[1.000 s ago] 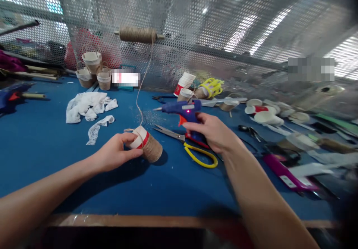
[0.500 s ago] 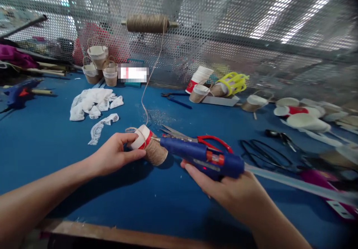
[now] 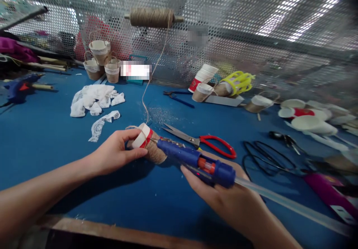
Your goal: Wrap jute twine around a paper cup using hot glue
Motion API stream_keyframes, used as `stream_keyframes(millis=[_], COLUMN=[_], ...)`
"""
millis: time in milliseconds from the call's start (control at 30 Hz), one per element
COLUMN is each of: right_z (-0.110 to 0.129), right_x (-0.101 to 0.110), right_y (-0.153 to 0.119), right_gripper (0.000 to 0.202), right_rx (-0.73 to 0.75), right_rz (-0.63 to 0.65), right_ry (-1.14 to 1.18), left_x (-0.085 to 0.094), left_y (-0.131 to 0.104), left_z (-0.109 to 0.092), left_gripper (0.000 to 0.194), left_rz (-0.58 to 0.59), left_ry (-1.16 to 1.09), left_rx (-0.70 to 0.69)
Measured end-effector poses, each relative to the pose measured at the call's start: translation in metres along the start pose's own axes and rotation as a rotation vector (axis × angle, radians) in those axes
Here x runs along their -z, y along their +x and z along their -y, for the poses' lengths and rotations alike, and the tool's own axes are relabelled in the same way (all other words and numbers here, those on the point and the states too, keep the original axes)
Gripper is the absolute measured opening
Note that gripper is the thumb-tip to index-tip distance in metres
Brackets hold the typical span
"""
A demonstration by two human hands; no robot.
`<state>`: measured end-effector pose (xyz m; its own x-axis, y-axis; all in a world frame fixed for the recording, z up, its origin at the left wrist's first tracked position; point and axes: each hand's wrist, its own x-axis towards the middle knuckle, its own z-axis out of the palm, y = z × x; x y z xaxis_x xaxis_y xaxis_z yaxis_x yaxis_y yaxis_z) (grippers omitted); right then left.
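Note:
A small paper cup [image 3: 154,150], white and red at its rim and wrapped in brown twine lower down, lies tilted in my left hand [image 3: 117,153], whose fingers and thumb pinch the rim end. A strand of twine [image 3: 144,92] runs from the cup up to a twine spool [image 3: 151,17] on the mesh. My right hand [image 3: 220,197] grips a blue glue gun [image 3: 190,157] with a long clear glue stick at its back. The gun's nozzle is at the cup's side, by the edge of the twine. Red-handled scissors [image 3: 195,140] lie open just behind the gun.
White lace [image 3: 93,98] and twine-covered cups [image 3: 112,72] are at the back left; another glue gun [image 3: 21,88] is at the far left. Pliers [image 3: 179,98], stacked cups [image 3: 204,77] and a yellow mesh-wrapped item [image 3: 239,83] stand behind. Black cable [image 3: 268,159] lies right.
The glue gun has tilted and shifted slightly left with my right hand, so more of the scissors shows. My left hand still holds the cup. The whole view has shifted slightly.

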<state>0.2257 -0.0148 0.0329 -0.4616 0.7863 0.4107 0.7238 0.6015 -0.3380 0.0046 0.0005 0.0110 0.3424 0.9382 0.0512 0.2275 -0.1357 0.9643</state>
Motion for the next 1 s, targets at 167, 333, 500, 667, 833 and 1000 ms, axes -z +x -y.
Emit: stream_keyframes(millis=[167, 333, 500, 667, 833, 1000], right_z=[0.0039, 0.0046, 0.0027, -0.0007, 0.0039, 0.0068], right_x=[0.0004, 0.0039, 0.0042, 0.0021, 0.0068, 0.0087], right_y=[0.0001, 0.0017, -0.002, -0.0044, 0.0019, 0.0025], right_gripper=[0.018, 0.018, 0.02, 0.011, 0.02, 0.021], right_rx=[-0.048, -0.036, -0.007, -0.045, -0.004, -0.027], right_rz=[0.063, 0.048, 0.095, 0.072, 0.109, 0.08], right_ry=[0.045, 0.043, 0.073, 0.067, 0.075, 0.04], left_x=[0.0001, 0.0001, 0.0011, 0.0011, 0.0013, 0.0015], left_y=[0.0007, 0.0001, 0.0003, 0.0004, 0.0003, 0.0003], left_z=[-0.0002, 0.0, -0.0001, 0.0012, 0.0014, 0.0007], left_gripper=[0.013, 0.013, 0.014, 0.016, 0.015, 0.019], left_rz=[0.003, -0.007, -0.006, 0.003, 0.003, -0.003], left_ry=[-0.016, -0.008, 0.036, -0.001, 0.044, 0.063], left_rx=[0.003, -0.014, -0.009, -0.015, -0.013, -0.021])
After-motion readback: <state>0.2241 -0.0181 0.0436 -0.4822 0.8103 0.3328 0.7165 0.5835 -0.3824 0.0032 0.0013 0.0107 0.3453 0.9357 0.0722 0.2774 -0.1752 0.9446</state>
